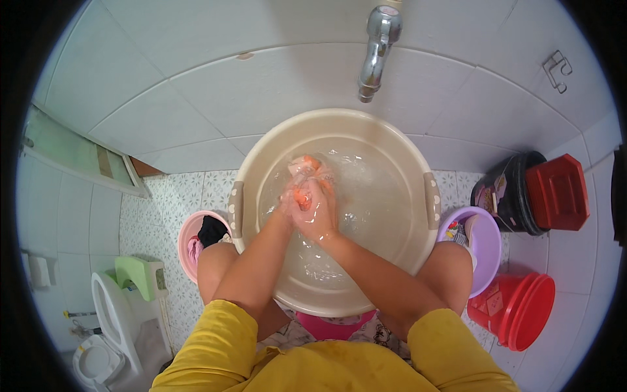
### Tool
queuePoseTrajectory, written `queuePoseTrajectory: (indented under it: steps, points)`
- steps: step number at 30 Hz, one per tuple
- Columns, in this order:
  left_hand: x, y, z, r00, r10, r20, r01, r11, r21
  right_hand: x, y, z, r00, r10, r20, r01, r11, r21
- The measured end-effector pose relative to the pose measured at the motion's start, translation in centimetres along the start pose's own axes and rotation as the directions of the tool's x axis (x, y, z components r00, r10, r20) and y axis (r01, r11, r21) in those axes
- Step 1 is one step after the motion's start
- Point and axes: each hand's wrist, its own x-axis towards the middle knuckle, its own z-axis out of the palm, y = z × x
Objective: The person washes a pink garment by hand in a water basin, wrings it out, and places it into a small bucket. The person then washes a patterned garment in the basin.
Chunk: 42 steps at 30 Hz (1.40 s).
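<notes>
A large beige basin (398, 261) with water in it stands between my knees. Left of its middle, my left hand (287, 199) and my right hand (318, 212) are pressed together around a wet pink and orange cloth (304, 164). Part of the cloth sticks out beyond my fingers on the far side, and an orange bit shows between the hands. Both hands are closed on it, though the left one's fingers are mostly hidden behind the right. What sort of garment the cloth is, I cannot tell.
A metal tap (375, 55) juts from the tiled wall above the basin. Left stands a pink tub (186, 251) of clothes; right, a purple tub (493, 255) holding clothes. Farther right are a black bucket (513, 196), a red container (558, 193) and a red lidded bucket (516, 307). A green stool (137, 271) stands left.
</notes>
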Motion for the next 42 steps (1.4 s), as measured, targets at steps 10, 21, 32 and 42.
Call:
queuePoseTrajectory:
  steps: [10, 21, 32, 42]
  points:
    - [-1.1, -2.3, 6.0, 0.862, 0.262, -0.434, 0.005, 0.852, 0.524, 4.2, 5.6, -3.5, 0.934, 0.353, -0.062, -0.358, 0.912, -0.200]
    - [-2.1, -1.8, 5.1, 0.840, 0.491, -0.230, 0.450, -0.395, 0.801, 1.7, 10.5, -5.4, 0.997, 0.016, -0.074, -0.048, 0.889, -0.456]
    - [-1.3, -0.9, -3.4, 0.962, 0.266, 0.058, 0.092, -0.519, 0.850, 2.1, 12.8, -5.7, 0.744, 0.594, 0.306, -0.363, 0.744, -0.561]
    - [-1.3, 0.4, 3.2, 0.930, 0.048, -0.364, -0.019, 0.996, 0.083, 1.1, 2.3, -1.8, 0.933, 0.318, 0.168, -0.315, 0.948, -0.046]
